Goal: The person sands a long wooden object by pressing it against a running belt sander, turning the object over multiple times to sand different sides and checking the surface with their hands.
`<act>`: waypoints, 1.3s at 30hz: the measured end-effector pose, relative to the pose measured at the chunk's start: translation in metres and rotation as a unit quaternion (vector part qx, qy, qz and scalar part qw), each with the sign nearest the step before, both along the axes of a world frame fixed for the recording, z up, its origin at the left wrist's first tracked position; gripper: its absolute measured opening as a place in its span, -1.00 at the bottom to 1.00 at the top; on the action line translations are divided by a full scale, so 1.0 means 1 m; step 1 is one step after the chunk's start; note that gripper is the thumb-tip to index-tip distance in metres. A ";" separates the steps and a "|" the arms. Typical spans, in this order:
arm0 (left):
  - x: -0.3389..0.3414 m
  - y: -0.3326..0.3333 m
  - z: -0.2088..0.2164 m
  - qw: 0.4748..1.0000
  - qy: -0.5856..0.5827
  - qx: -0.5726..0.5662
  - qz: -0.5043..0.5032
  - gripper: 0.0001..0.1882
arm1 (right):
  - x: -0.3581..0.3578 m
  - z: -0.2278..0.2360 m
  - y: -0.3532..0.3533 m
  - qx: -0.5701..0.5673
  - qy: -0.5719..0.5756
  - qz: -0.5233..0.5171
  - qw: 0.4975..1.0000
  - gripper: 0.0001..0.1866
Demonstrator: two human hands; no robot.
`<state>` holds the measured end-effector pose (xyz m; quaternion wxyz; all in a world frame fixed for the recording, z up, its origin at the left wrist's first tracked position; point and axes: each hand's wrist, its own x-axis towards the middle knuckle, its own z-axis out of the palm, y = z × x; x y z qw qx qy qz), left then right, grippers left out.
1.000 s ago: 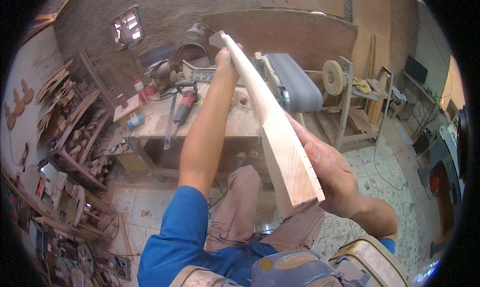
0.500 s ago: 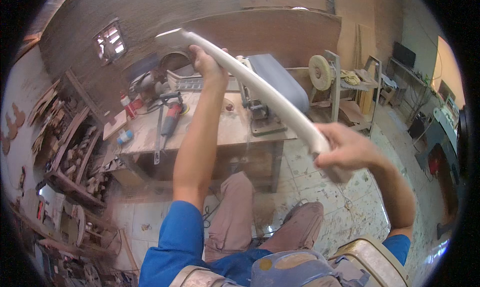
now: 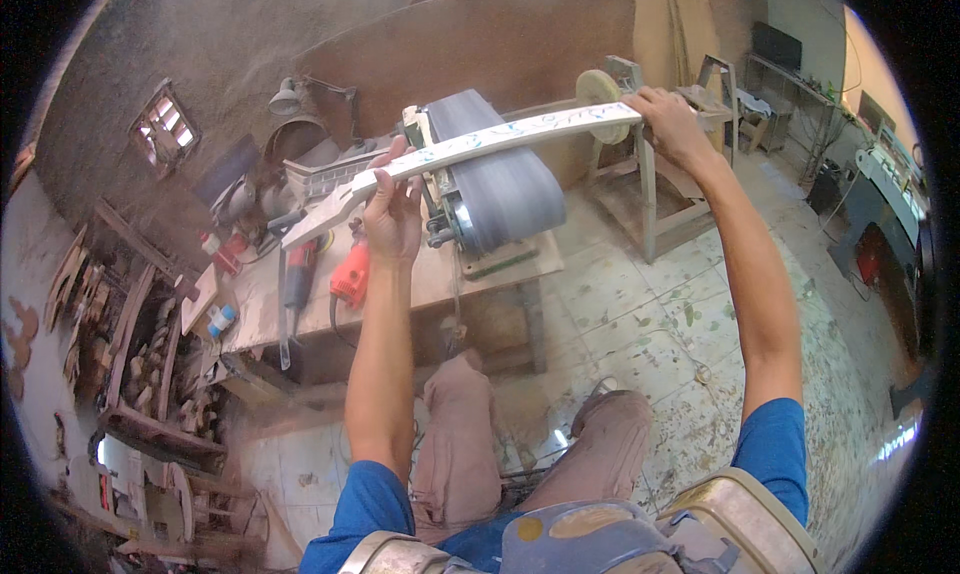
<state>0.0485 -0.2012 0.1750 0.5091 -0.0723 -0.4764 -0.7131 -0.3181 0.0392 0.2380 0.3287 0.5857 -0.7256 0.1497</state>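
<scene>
A long, gently curved pale wooden piece is held out at arm's length, its flat face with small coloured marks showing. My left hand is closed round it near the narrower, notched left end, thumb on the near side. The far right end is gripped by my right hand, fingers over the top. Directly behind and below the wood is a belt sander with a wide grey belt. Whether wood and belt touch, I cannot tell.
The workbench bears a grey and red power tool, an orange-red tool and a desk lamp. A buffing wheel on a stand is to the right. Wood offcuts fill the shelving at left.
The wooden piece has turned to show its marked flat face, and its right end has risen. My right hand has moved up and away; my left hand sits lower in view.
</scene>
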 end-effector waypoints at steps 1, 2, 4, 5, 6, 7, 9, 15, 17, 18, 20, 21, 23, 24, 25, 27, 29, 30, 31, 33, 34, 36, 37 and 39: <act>0.000 0.000 -0.003 1.000 0.009 0.011 -0.005 -0.60 | -0.002 -0.001 -0.006 -0.011 0.021 0.004 1.000 -0.47; -0.001 0.001 -0.006 1.000 0.018 0.023 -0.009 -0.61 | -0.005 0.000 -0.011 -0.022 0.043 0.007 0.999 -0.48; 0.000 -0.002 -0.010 0.999 0.033 0.030 -0.005 -0.62 | -0.008 0.002 -0.025 -0.092 0.142 0.034 0.985 -0.44; 0.001 -0.005 -0.011 0.999 0.039 0.026 0.003 -0.63 | -0.009 0.000 -0.030 -0.063 0.107 0.031 0.992 -0.43; 0.003 -0.009 -0.012 0.999 0.045 0.022 0.010 -0.63 | -0.010 0.000 -0.034 -0.033 0.072 0.029 0.996 -0.42; 0.004 -0.010 -0.012 0.999 0.041 0.021 0.015 -0.63 | -0.008 0.002 -0.037 -0.005 0.038 0.023 0.999 -0.41; 0.011 -0.011 -0.012 0.999 0.032 0.020 0.024 -0.63 | -0.012 0.002 -0.044 -0.008 0.066 0.019 0.998 -0.43; 0.042 -0.029 -0.017 0.995 0.020 0.006 0.097 -0.52 | -0.002 0.001 -0.070 -0.008 0.066 0.086 0.994 -0.39; 0.049 -0.029 -0.015 0.993 0.023 0.006 0.117 -0.50 | -0.005 -0.002 -0.075 -0.021 0.050 0.113 0.992 -0.36; 0.049 -0.028 -0.016 0.992 0.010 0.016 0.127 -0.51 | -0.007 -0.004 -0.074 -0.033 0.042 0.115 0.992 -0.35; 0.040 -0.023 -0.013 0.992 -0.023 0.001 0.127 -0.51 | -0.017 -0.005 -0.069 -0.045 0.023 0.114 0.992 -0.33; 0.033 -0.020 -0.012 0.991 -0.040 -0.007 0.127 -0.52 | -0.028 -0.005 -0.062 -0.044 0.010 0.112 0.993 -0.32; 0.012 -0.012 -0.011 0.993 -0.036 0.002 0.109 -0.50 | -0.046 -0.005 -0.051 -0.037 0.014 0.088 0.995 -0.32; 0.004 -0.009 -0.009 0.994 -0.036 -0.007 0.100 -0.50 | -0.053 -0.003 -0.047 -0.032 0.030 0.064 0.997 -0.32; -0.005 -0.006 -0.009 0.995 -0.037 -0.017 0.088 -0.51 | -0.059 0.000 -0.039 -0.027 0.046 0.038 0.998 -0.33; -0.017 -0.001 -0.012 0.992 -0.042 -0.025 0.114 -0.50 | -0.060 0.000 -0.031 -0.044 0.063 0.021 0.997 -0.35; -0.025 0.002 -0.009 0.990 -0.045 -0.029 0.127 -0.48 | -0.063 0.000 -0.025 -0.040 0.000 -0.021 0.999 -0.32; -0.026 0.004 -0.008 0.990 -0.047 -0.027 0.131 -0.47 | -0.064 -0.001 -0.027 -0.054 -0.010 -0.005 0.999 -0.32; -0.028 0.005 -0.008 0.990 -0.049 -0.024 0.132 -0.46 | -0.066 -0.003 -0.030 -0.067 -0.020 0.010 0.998 -0.31; -0.018 -0.004 -0.008 0.991 -0.059 -0.014 0.122 -0.46 | -0.070 -0.006 -0.029 -0.072 -0.001 0.012 0.997 -0.33; -0.010 -0.005 -0.010 0.990 -0.059 -0.014 0.124 -0.46 | -0.059 -0.005 -0.035 -0.062 0.024 0.003 0.998 -0.36; 0.006 -0.012 -0.013 0.987 -0.077 -0.017 0.137 -0.45 | -0.045 -0.001 -0.043 -0.041 0.043 -0.011 0.998 -0.42; 0.013 -0.014 -0.012 0.987 -0.076 -0.009 0.139 -0.44 | -0.042 -0.002 -0.049 -0.043 0.051 -0.011 0.998 -0.44; 0.025 -0.018 -0.009 0.987 -0.073 0.006 0.143 -0.43 | -0.036 -0.003 -0.059 -0.049 0.069 -0.010 0.996 -0.47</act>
